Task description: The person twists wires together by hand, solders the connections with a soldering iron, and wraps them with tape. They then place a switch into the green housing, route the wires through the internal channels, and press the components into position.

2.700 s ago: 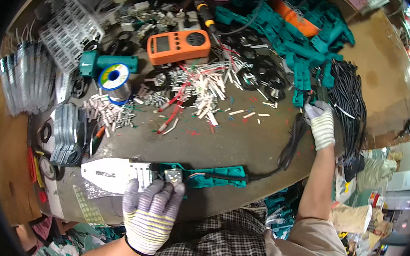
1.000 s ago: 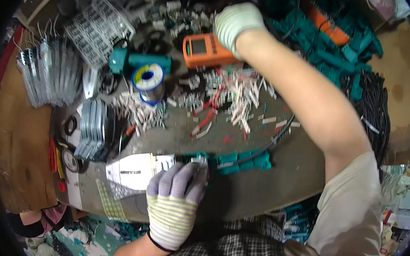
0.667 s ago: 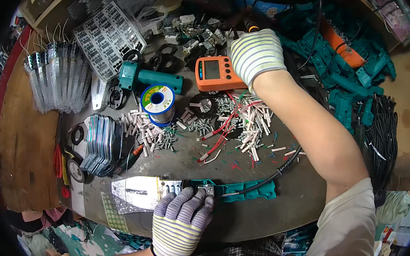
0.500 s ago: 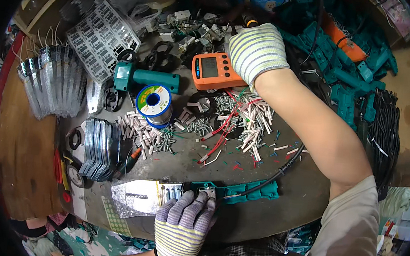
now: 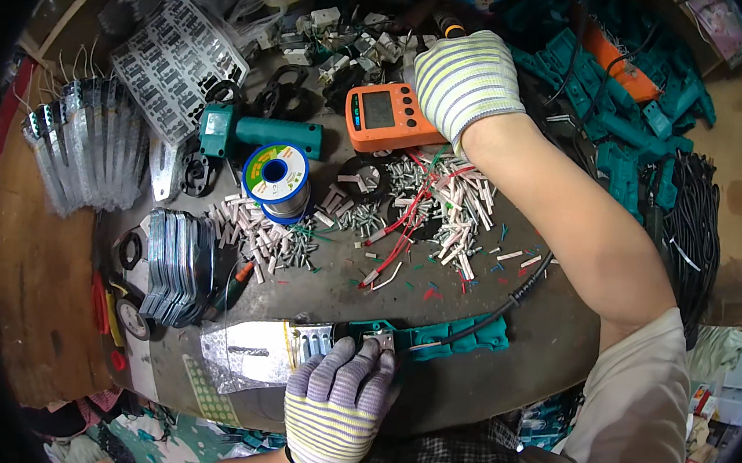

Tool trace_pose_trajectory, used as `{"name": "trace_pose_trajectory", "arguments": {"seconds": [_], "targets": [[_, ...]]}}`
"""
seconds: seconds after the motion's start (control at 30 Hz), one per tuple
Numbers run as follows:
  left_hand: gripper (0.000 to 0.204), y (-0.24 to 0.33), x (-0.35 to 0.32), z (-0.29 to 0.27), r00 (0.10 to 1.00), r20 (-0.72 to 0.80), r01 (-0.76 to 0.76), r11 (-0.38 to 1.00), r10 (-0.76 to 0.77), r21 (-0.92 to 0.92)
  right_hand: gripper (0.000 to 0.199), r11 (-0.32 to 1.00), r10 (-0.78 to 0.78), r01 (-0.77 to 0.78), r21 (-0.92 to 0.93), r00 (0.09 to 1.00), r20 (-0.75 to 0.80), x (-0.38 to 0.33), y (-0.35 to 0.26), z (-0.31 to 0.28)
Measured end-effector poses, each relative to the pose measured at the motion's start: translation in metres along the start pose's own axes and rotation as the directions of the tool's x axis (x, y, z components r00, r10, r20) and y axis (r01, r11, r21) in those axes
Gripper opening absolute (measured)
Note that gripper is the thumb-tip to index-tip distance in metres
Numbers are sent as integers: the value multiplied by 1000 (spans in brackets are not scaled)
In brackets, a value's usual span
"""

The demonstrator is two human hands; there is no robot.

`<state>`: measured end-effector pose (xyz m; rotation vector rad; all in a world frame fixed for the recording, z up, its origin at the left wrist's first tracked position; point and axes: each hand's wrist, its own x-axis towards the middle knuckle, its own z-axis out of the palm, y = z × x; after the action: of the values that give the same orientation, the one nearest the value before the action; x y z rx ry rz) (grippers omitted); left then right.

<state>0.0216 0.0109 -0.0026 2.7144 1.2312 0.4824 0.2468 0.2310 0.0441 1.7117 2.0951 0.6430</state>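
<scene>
In striped work gloves, my left hand (image 5: 333, 409) lies at the near edge of the table. Its fingers bend onto the small metal piece (image 5: 374, 334) in an open teal handle shell (image 5: 472, 332), holding it; the thumb is hidden. A black cable (image 5: 478, 323) runs into the shell, and a flat metal blade in a clear sleeve (image 5: 246, 353) extends from its left end. Far off, my right hand (image 5: 471, 80) is closed beside an orange box with a screen (image 5: 390, 118). A black handle with a yellow-orange band (image 5: 449, 27) sticks out past that fist; its other end is hidden.
A solder wire spool (image 5: 276, 177) stands mid-table among loose white pieces and screws (image 5: 469, 222). At left are stacked bent metal plates (image 5: 178, 268) and bagged blades (image 5: 87, 145). Teal shells (image 5: 619, 165) and black cables (image 5: 693, 233) pile up at right.
The view has shifted slightly. My left hand stays on the teal shell, its fingers a little more spread. My right fist remains by the orange box.
</scene>
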Motion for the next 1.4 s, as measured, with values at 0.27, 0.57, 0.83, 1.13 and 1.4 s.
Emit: {"name": "trace_pose_trajectory", "arguments": {"seconds": [0.27,0.57,0.83,1.13,1.4], "targets": [[44,7,-1,0,996,67,72,993,-66,-88,18,933,288,-272,238,957,-34,-6,18,-33],[46,1,-2,0,999,40,29,998,-26,-63,53,873,362,-423,245,896,256,-174,24,0],[29,5,0,4,997,-51,-61,998,60,-12,32,783,548,-471,407,831,-93,-248,21,88],[38,15,14,-3,899,280,-380,918,337,115,28,396,117,-162,904,985,126,-304,-25,45],[48,23,17,6,935,272,-266,957,226,119,22,237,156,-73,969,987,37,-297,-30,57]]}}
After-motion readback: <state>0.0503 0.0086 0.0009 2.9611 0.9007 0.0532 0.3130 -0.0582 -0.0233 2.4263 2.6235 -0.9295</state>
